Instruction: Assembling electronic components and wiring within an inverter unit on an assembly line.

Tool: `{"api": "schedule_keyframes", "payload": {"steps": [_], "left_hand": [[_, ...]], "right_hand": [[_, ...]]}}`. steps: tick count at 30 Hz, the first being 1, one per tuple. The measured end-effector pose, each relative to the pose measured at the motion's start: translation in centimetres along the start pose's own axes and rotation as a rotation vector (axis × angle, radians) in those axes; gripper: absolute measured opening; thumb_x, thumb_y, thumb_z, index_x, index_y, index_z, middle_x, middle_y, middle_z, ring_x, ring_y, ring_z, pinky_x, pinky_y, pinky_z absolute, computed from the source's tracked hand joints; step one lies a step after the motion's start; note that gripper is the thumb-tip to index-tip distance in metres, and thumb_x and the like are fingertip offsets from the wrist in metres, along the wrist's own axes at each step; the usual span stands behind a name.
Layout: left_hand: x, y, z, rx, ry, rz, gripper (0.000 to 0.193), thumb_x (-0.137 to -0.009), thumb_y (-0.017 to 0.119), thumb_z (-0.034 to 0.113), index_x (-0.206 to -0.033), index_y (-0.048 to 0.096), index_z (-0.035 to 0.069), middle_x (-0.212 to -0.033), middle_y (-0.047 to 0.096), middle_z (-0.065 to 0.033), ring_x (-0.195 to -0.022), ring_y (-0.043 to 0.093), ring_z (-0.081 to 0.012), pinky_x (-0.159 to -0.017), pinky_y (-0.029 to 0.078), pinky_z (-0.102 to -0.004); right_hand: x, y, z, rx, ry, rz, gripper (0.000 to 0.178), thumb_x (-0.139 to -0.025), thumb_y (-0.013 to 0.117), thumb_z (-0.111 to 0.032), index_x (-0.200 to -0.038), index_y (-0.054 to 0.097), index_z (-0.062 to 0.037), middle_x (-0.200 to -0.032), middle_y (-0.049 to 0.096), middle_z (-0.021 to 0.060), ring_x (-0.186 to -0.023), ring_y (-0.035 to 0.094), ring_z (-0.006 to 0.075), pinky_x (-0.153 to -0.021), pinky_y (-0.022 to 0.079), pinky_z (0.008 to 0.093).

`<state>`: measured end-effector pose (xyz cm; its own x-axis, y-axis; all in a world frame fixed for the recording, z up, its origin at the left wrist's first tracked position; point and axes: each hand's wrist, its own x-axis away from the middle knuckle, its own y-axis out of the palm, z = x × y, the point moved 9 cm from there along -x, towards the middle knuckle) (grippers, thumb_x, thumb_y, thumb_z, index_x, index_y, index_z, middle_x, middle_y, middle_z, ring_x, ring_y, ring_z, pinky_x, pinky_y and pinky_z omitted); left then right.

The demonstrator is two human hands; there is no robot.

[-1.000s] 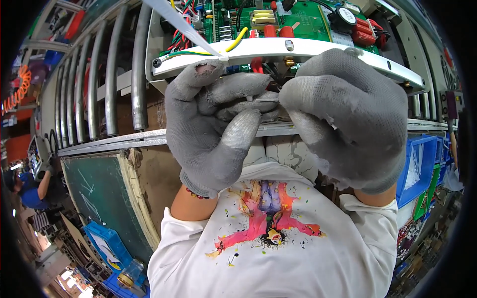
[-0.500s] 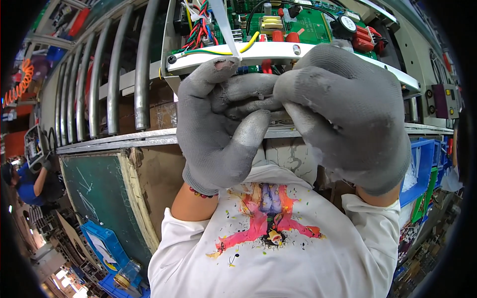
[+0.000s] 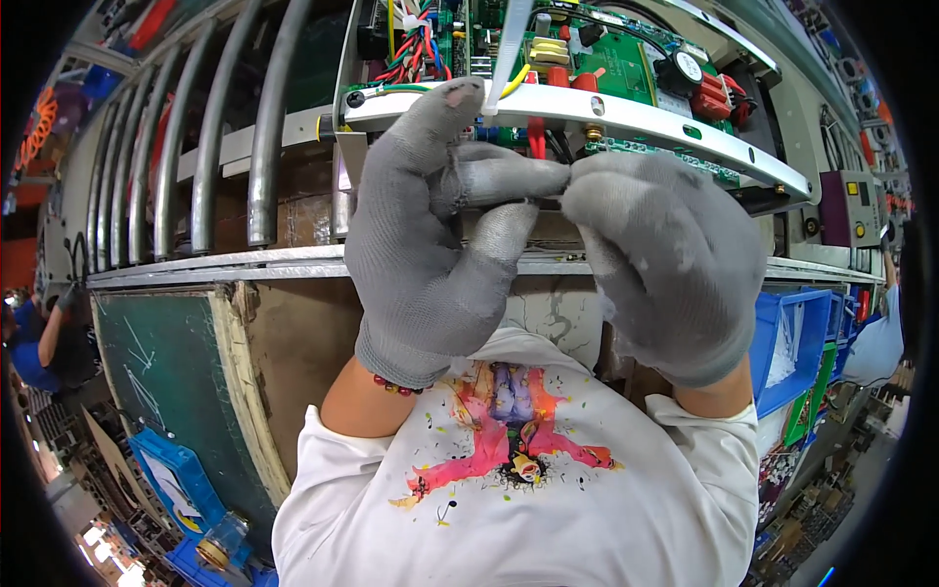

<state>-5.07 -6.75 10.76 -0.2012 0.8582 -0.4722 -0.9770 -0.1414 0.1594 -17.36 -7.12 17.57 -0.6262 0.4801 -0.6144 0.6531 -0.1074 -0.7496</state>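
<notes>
Grey knitted gloves cover both hands, which meet in front of a metal chassis [image 3: 724, 137] holding a green circuit board [image 3: 621, 68]. My left hand [image 3: 421, 235] has its index finger raised and its thumb and other fingers curled in, one fingertip reaching my right hand. Closed in a pinch, my right hand [image 3: 675, 254] meets that fingertip; anything small between them is hidden. A whitish translucent strip [image 3: 509, 59] ends beside my left index fingertip; I cannot tell whether it touches. Red, blue and white wires [image 3: 421, 49] and a yellow-green wire [image 3: 514, 83] lie behind.
Metal rollers [image 3: 264, 147] run along the left. A metal rail [image 3: 215, 269] crosses in front of me. At right are a blue bin [image 3: 782, 342] and a control box with buttons [image 3: 849, 207]. People stand at the far left [image 3: 39, 342] and far right [image 3: 875, 338].
My right hand has lowered and drawn slightly left, its fingers more bunched. The left hand stays nearly in place. The chassis and the strip appear farther right in view.
</notes>
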Motion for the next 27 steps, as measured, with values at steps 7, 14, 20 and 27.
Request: {"api": "schedule_keyframes", "payload": {"steps": [7, 14, 20, 27], "left_hand": [[0.4, -0.8, 0.5, -0.074, 0.074, 0.106, 0.082, -0.071, 0.079, 0.001, -0.139, 0.034, 0.01, -0.103, 0.058, -0.0098, -0.093, 0.06, -0.016, -0.078, 0.052, -0.0273], [1.2, -1.8, 0.7, 0.028, -0.008, 0.223, 0.088, -0.066, 0.084, 0.005, -0.139, 0.035, 0.011, -0.099, 0.048, -0.0032, -0.089, 0.055, -0.0112, -0.076, 0.052, -0.0248], [1.3, 0.2, 0.9, 0.116, -0.044, 0.148, 0.087, -0.065, 0.079, -0.006, -0.138, 0.035, 0.012, -0.094, 0.042, -0.0017, -0.075, 0.059, -0.0151, -0.073, 0.054, -0.028], [2.6, 5.4, 5.1, -0.151, 0.312, -0.161, 0.068, -0.066, 0.075, -0.004, -0.124, 0.042, 0.005, -0.095, 0.047, -0.0073, -0.073, 0.058, -0.0172, -0.07, 0.051, -0.0285]], "right_hand": [[1.1, 0.9, 0.2, -0.036, -0.078, 0.093, 0.033, -0.067, 0.073, -0.003, -0.098, 0.064, -0.0079, -0.095, 0.067, 0.0103, -0.068, 0.06, 0.0245, -0.057, 0.05, 0.0322], [2.0, 1.7, 0.0, 0.046, -0.049, 0.187, 0.032, -0.066, 0.065, -0.016, -0.097, 0.065, -0.0112, -0.09, 0.056, 0.0033, -0.075, 0.054, 0.0213, -0.066, 0.045, 0.0355], [3.2, 0.6, 0.5, 0.262, 0.038, 0.275, 0.019, -0.063, 0.073, -0.02, -0.081, 0.07, -0.0219, -0.086, 0.053, -0.0043, -0.081, 0.052, 0.0208, -0.068, 0.039, 0.0369], [4.4, 1.1, 2.5, 0.146, 0.151, 0.603, 0.026, -0.066, 0.075, -0.015, -0.091, 0.069, -0.0176, -0.074, 0.053, -0.0022, -0.069, 0.055, 0.0198, -0.062, 0.041, 0.0355]]}}
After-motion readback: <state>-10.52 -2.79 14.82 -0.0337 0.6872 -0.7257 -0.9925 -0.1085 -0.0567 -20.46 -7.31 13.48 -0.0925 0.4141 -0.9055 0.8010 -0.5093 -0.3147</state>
